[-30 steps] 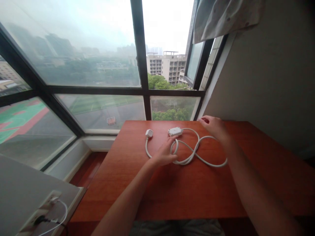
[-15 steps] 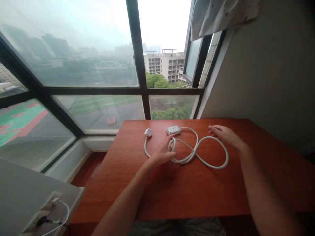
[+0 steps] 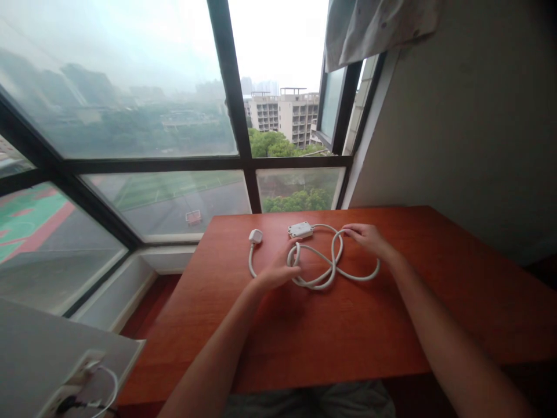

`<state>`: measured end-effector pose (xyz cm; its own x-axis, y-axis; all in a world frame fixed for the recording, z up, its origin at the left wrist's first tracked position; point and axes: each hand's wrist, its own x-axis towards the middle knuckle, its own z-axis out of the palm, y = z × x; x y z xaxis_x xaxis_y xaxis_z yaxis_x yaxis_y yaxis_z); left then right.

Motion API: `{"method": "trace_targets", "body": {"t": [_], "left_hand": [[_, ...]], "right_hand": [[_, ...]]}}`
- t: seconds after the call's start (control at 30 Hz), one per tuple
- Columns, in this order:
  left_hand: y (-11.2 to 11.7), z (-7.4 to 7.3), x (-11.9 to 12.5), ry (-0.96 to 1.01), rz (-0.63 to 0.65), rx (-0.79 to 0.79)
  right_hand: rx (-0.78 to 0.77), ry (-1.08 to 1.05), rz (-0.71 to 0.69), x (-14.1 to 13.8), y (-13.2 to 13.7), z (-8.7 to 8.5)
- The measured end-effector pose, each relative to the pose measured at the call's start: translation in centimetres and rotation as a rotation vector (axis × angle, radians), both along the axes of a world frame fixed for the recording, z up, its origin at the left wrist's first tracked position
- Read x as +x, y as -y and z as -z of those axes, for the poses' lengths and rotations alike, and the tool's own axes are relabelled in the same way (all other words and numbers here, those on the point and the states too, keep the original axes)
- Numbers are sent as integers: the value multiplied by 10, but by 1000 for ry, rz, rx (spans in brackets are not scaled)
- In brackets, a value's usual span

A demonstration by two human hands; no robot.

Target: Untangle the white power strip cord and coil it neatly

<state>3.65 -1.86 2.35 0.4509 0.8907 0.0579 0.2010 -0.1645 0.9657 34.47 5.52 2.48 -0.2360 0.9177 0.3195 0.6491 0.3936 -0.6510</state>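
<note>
White cable (image 3: 362, 279) lay looped on the reddish-brown table (image 3: 331, 339), the left hand (image 3: 277, 271) holding its coil between half-closed thumb and fingers, the right hand (image 3: 369, 238) pinching a loop with fingertips nearly together. Dark-framed windows (image 3: 165, 165) stood beyond, beside a dim wall (image 3: 461, 133) and pale curtain (image 3: 378, 29) at upper right.

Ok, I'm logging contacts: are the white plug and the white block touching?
Apart. The head view shows the white plug to the left of the white block, with bare tabletop between them.
</note>
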Motion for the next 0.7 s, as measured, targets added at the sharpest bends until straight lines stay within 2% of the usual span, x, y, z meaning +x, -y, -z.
{"method": "trace_targets", "body": {"t": [0.07, 0.17, 0.3, 0.37, 0.5, 0.57, 0.7], "left_hand": [[1, -2, 0, 20, -9, -50], [2, -5, 0, 45, -27, -95], [4, -5, 0, 57, -46, -122], [4, -4, 0, 64, -53, -118], [3, -3, 0, 25, -77, -47], [1, -3, 1, -27, -120, 56], [0, -8, 4, -231, -264, 365]], "right_hand": [[122, 187, -47, -7, -15, -1], [241, 518, 11, -20, -25, -6], [164, 809, 49, -35, -21, -3], [112, 831, 111, -38, -14, 2], [54, 780, 326, -36, 4, 10], [-3, 764, 390, -36, 12, 12], [-77, 662, 408, -43, 16, 18]]}}
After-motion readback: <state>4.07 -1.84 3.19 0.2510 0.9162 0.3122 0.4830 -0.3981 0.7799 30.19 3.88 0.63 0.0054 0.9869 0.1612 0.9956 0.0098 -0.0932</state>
